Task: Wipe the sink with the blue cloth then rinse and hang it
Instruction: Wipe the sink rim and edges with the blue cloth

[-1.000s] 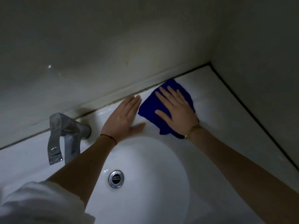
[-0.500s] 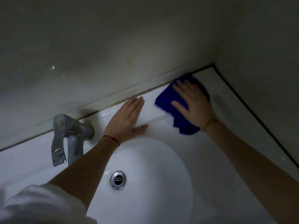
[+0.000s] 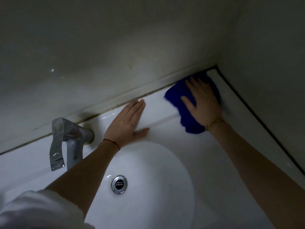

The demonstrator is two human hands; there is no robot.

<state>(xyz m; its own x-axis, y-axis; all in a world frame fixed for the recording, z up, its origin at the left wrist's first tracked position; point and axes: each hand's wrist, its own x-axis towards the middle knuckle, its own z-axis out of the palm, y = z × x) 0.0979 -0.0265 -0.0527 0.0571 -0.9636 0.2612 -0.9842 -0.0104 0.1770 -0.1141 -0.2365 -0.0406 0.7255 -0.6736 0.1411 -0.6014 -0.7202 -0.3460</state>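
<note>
Wiping is underway: right hand (image 3: 203, 103), fingers spread, presses the crumpled blue cloth (image 3: 189, 113) onto the white ceramic sink (image 3: 165, 187) ledge, upper right; apparently unfinished, rinsing and hanging remain.

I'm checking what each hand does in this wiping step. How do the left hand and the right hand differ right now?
The left hand lies bare on the sink ledge beside the tap; the right hand presses the blue cloth near the back corner. The left wrist wears a thin red string, the right a gold-coloured bracelet. The left looks sharp, the right slightly blurred. Both lie flat, palm down, fingers toward the wall.
</note>
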